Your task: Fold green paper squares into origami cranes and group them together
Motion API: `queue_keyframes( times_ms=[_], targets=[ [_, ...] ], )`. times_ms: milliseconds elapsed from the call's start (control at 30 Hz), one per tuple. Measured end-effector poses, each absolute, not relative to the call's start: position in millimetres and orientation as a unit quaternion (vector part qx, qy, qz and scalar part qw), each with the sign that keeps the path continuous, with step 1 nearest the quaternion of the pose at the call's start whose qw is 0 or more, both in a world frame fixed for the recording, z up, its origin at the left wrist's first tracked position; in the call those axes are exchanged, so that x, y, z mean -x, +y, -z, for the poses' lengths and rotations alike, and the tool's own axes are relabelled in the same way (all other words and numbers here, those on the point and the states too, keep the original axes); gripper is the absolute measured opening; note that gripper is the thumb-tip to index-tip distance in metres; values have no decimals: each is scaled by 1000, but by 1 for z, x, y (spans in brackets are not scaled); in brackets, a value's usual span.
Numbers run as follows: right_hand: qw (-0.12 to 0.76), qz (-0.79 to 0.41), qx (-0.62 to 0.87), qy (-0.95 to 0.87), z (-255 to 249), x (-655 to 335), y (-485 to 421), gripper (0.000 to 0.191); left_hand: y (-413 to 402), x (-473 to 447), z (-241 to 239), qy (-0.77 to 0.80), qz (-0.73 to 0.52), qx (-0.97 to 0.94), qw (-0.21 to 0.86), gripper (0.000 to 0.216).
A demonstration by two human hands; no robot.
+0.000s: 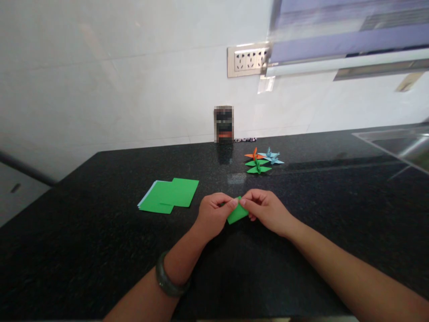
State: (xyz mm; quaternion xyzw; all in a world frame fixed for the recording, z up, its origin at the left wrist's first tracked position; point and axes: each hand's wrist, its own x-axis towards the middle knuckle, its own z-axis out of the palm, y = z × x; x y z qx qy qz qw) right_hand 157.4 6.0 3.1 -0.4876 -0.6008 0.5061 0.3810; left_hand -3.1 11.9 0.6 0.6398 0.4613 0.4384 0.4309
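Observation:
A small folded piece of green origami paper [238, 214] is held between both hands just above the dark countertop. My left hand [215, 213] pinches its upper left side between thumb and fingers. On the other side, my right hand [264, 208] grips the upper right edge, its thumb close to the left thumb. The fingers cover the top of the paper, so the fold there is partly hidden. Behind the hands stand several folded paper cranes: green ones [258, 169], an orange one [254, 154] and light blue ones [275, 158].
To the left lies a stack of square green sheets [181, 192] with a pale blue edge showing. A blurred dark box [224, 124] leans by the wall beside a patterned strip [245, 140]. A sink [402, 145] is at the right, below wall sockets [248, 60].

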Motion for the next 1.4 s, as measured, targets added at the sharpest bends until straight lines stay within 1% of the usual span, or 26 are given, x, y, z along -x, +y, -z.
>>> queue_keyframes(
  times_ms=[167, 433, 533, 633, 733, 900, 967, 1033, 1133, 1267, 1400],
  targets=[
    [373, -518, 502, -584, -3, -154, 5, 20, 13, 4, -1, 466, -453, -634, 420, 20],
    [374, -617, 473, -506, -4, -152, 2, 14, 14, 4, -3, 478, -469, -606, 430, 20],
    [379, -639, 468, -478, -2, -152, 4, 17, 14, 4, -3, 473, -476, -591, 448, 21],
    [372, -653, 456, -477, -1, -152, 5, 26, 13, 4, -2, 466, -478, -583, 464, 21],
    [356, -618, 461, -528, -2, -155, 7, 30, 13, 3, -1, 461, -469, -593, 464, 23],
    [300, -471, 483, -674, -5, -162, 6, 22, 13, 3, 0, 462, -412, -623, 478, 21],
    [296, -425, 477, -710, -5, -163, 5, 20, 14, 4, -1, 447, -399, -655, 460, 20],
    [313, -406, 474, -716, -4, -162, 4, 16, 14, 5, -2, 438, -408, -681, 421, 20],
    [338, -418, 482, -692, -1, -159, 4, 16, 16, 6, -2, 432, -442, -690, 376, 18],
    [357, -423, 497, -668, 1, -156, 5, 18, 16, 5, -1, 419, -483, -687, 345, 15],
    [414, -407, 502, -641, -1, -155, 6, 14, 15, 4, 0, 431, -499, -682, 315, 15]
  ],
)
